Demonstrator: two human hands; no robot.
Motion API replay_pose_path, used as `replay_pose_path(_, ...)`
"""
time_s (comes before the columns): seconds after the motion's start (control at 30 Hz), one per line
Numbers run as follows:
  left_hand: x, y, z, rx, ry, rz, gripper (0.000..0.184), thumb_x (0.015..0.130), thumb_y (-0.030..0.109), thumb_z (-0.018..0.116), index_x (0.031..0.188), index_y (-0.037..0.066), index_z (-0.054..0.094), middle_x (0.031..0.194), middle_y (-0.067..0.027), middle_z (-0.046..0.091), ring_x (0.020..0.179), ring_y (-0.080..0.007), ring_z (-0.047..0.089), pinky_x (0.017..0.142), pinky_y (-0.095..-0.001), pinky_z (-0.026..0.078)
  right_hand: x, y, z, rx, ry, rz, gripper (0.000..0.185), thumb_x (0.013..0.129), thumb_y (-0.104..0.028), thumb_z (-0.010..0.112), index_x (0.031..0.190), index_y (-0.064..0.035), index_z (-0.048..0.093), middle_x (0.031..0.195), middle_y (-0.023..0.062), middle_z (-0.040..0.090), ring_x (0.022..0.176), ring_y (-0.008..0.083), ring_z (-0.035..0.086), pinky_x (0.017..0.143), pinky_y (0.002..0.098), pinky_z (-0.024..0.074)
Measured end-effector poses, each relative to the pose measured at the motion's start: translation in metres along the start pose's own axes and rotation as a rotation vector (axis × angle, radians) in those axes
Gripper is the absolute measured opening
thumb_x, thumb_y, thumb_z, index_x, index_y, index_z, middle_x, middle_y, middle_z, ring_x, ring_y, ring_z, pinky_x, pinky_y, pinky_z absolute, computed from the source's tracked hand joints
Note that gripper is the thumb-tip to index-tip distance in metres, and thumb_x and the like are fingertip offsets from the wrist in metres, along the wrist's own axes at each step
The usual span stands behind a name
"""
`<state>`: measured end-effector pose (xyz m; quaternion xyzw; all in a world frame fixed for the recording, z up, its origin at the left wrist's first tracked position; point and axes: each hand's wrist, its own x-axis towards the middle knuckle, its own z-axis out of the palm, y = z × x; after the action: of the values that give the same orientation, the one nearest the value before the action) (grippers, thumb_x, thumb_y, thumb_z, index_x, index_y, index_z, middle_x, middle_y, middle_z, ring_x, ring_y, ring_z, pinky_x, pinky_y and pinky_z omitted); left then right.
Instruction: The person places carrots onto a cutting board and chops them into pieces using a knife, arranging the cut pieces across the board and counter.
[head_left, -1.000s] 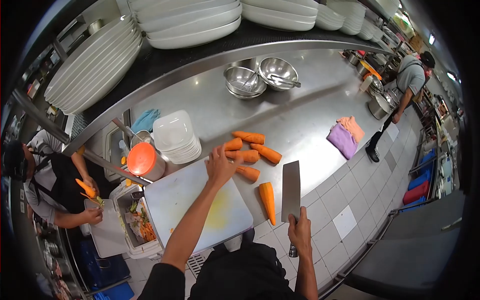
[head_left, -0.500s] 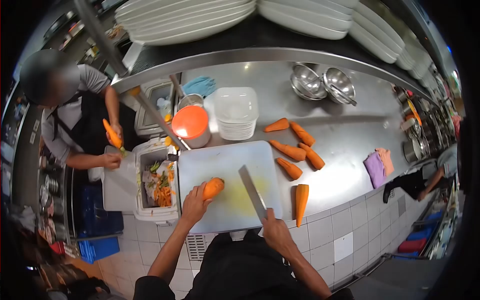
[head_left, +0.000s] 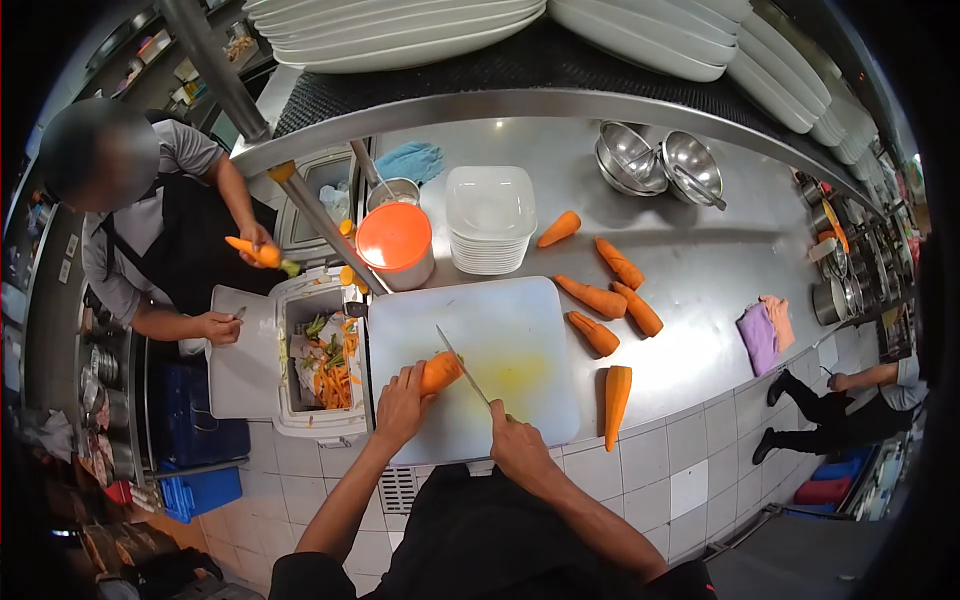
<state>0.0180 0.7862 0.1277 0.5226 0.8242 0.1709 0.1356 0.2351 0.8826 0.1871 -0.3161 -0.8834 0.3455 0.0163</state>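
- Head view: the left hand point(head_left: 400, 408), over the left half of the board point(head_left: 520, 318), has its fingers wrapped round one end of a carrot point(head_left: 438, 374).
- At the board's near side, the right hand point(head_left: 522, 450) has its fingers clenched on the handle of a knife point(head_left: 464, 367). The blade slants across the carrot's right end; whether it touches or hangs just above, I cannot tell.
- That carrot lies left of the board's middle and looks whole; no cut through it shows.
- Six more carrots point(head_left: 591, 297) lie on the worktop point(head_left: 690, 262), right of the board and beyond its far right corner. All seem uncut, so judging by this, none is done, one is in hand and six wait. The nearest has its tip about at the worktop's edge.
- Close beyond the board's far left part, a tub point(head_left: 394, 238), dishes point(head_left: 490, 215) and a post point(head_left: 318, 215) crowd that side.
- Just left of the board, a bin point(head_left: 315, 425) holds peelings point(head_left: 335, 375); past it, a co-worker point(head_left: 185, 235) grips another carrot.
- Well beyond the board sit bowls point(head_left: 692, 165); well to its right, cloths point(head_left: 757, 338). A shelf point(head_left: 450, 108) stacked with plates point(head_left: 400, 40) spans the far side.
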Motion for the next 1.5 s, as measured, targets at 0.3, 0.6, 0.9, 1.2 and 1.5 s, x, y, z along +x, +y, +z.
replay_pose_path(0.3, 0.002, 0.006, -0.007, 0.000, -0.042, -0.025, 0.066, 0.086, 0.018, 0.071, 0.143, 0.006, 0.042, 0.120, -0.0143, 0.056, 0.101, -0.0356, 0.058, 0.086, -0.0457, 0.047, 0.017, -0.006, -0.010, 0.066, -0.078, -0.026, 0.033, 0.078, 0.008, 0.052, 0.107, 0.0058, 0.037, 0.064, 0.0278, 0.059, 0.064, 0.0489, 0.061, 0.059, 0.0566, 0.0488)
replay_pose_path(0.6, 0.003, 0.002, -0.005, 0.032, -0.015, 0.008, 0.063, 0.089, 0.024, 0.070, 0.143, 0.008, 0.042, 0.121, -0.0135, 0.056, 0.101, -0.0343, 0.057, 0.086, -0.0462, 0.046, 0.055, 0.024, 0.033, 0.073, -0.049, 0.007, 0.039, 0.080, 0.005, 0.052, 0.115, 0.0060, 0.034, 0.067, 0.0292, 0.061, 0.066, 0.0516, 0.061, 0.062, 0.0599, 0.0490)
replay_pose_path(0.9, -0.014, 0.003, -0.031, -0.147, 0.081, -0.471, 0.084, 0.082, 0.046, 0.076, 0.148, 0.011, 0.039, 0.119, -0.0227, 0.061, 0.106, -0.0404, 0.063, 0.090, -0.0487, 0.050, 0.006, 0.052, 0.002, 0.193, 0.014, 0.119, 0.038, 0.090, -0.007, 0.054, 0.121, 0.0047, 0.035, 0.073, 0.0367, 0.060, 0.072, 0.0574, 0.059, 0.067, 0.0635, 0.0459)
replay_pose_path(1.2, 0.008, -0.055, -0.017, -0.518, -0.057, -0.532, 0.065, 0.086, 0.044, 0.072, 0.137, 0.011, 0.048, 0.119, -0.0174, 0.063, 0.108, -0.0344, 0.065, 0.085, -0.0451, 0.056, -0.032, 0.033, -0.031, 0.163, 0.110, 0.248, 0.022, 0.094, -0.009, 0.053, 0.109, 0.0041, 0.041, 0.077, 0.0329, 0.062, 0.076, 0.0554, 0.060, 0.067, 0.0595, 0.0468)
replay_pose_path(1.5, -0.055, -0.059, -0.002, -1.494, 0.261, -0.786, 0.040, 0.094, 0.033, 0.066, 0.123, 0.008, 0.054, 0.111, -0.0114, 0.065, 0.091, -0.0264, 0.070, 0.078, -0.0399, 0.060, -0.048, 0.054, -0.038, 0.233, 0.327, 0.361, 0.027, 0.095, -0.008, 0.059, 0.116, 0.0046, 0.046, 0.082, 0.0298, 0.066, 0.075, 0.0483, 0.065, 0.067, 0.0494, 0.0505)
